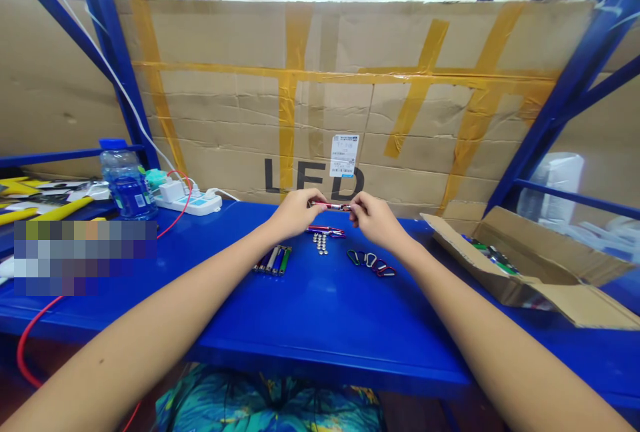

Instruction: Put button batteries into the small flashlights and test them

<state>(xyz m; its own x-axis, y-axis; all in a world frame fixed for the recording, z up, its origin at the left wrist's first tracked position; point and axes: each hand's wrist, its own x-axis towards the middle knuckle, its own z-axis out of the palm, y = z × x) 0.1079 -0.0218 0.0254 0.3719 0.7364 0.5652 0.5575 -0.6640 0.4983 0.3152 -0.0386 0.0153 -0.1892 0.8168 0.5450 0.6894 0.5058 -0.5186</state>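
Above the back of the blue table, both my hands meet at a slim red and silver tube (pixel 333 206), held level. The fingers of my left hand (pixel 296 212) are closed round its left end. My right hand (pixel 373 217) pinches the right end, where a small dark-reddish piece shows; its kind is unclear. Just below lie red and blue assembled tubes (pixel 325 231) and several round silver button cells (pixel 321 244). Left of these is a row of silver, blue and green tubes (pixel 274 261). Several coloured carabiners (pixel 371 261) rest below my right hand.
An open cardboard box (pixel 520 289) with coloured tubes inside stands at the right. A water bottle (pixel 125 182) and a white power strip (pixel 193 201) are at the left, with a red cable (pixel 186 209). A large taped cardboard sheet (pixel 225 125) closes the back.
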